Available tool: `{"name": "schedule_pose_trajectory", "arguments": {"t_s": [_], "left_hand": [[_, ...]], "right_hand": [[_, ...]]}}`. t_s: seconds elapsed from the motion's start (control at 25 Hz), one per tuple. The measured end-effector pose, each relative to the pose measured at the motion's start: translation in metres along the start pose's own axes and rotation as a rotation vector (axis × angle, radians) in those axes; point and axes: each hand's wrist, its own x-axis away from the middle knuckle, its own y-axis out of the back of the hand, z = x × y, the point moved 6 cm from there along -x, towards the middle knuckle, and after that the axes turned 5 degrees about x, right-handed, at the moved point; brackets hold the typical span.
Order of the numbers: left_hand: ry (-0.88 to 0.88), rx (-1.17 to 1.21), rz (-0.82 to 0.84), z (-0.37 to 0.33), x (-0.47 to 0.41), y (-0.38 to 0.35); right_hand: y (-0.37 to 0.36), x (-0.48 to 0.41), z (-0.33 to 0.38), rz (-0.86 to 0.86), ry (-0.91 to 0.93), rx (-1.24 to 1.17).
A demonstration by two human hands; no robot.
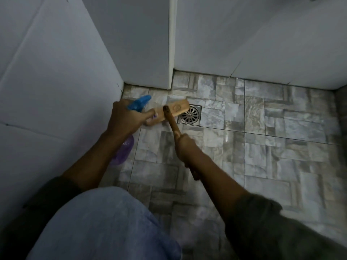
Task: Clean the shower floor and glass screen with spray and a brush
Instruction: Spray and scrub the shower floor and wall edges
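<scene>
Seen from above, looking down into a dim shower corner. Pale grey walls fill the left side and the top. The floor, tiled in mottled grey and brown stone-look blocks, spreads across the middle and right. At the bottom, a bent knee in light blue denim rises towards the camera, and two bare forearms reach forward out of dark sleeves. The left hand is near the left wall, its grip closed round the neck of a spray bottle. The bottle's see-through purple body hangs below the wrist, its blue spray head pokes out above the knuckles towards the far corner, and one finger stretches forward by the trigger. The right hand, in the middle, has its grip wrapped round the long wooden handle of a brush, with the handle's end showing behind the wrist. The brush's wooden head is down at the floor tiles, just in front of the left hand, partly covering the left edge of a square metal drain with a round slotted grate
</scene>
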Motion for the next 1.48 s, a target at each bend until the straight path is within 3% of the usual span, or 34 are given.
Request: {"name": "schedule_pose_trajectory", "arguments": {"t_s": [0.16, 0.4, 0.6, 0.84, 1.08, 1.32, 1.48], "left_hand": [[-0.138, -0.008, -0.043, -0.014, -0.001, -0.002], [-0.227, 0.023, -0.071, -0.016, -0.007, -0.008], [-0.216, -0.026, -0.035, -0.014, -0.005, -0.018], [-0.207, 0.014, -0.019, -0.020, -0.011, -0.033], [-0.197, 0.077, 0.061, -0.033, -0.011, -0.068], [-0.197, 0.047, 0.070, -0.044, -0.018, -0.074], [-0.216, 0.062, 0.079, -0.049, -0.015, -0.082]], "right_hand": [[0.039, -0.038, 0.034, -0.085, 0.029, -0.131], [0.040, 0.008, -0.062, -0.070, -0.173, -0.110], [0.107, -0.070, 0.005, -0.210, -0.091, -0.187], [0.116, -0.003, -0.090, -0.214, -0.280, -0.130], [0.169, -0.064, -0.044, -0.275, -0.188, -0.216], [0.114, 0.020, -0.116, -0.189, -0.276, -0.259], [0.154, -0.043, -0.076, -0.254, -0.233, -0.166]]}}
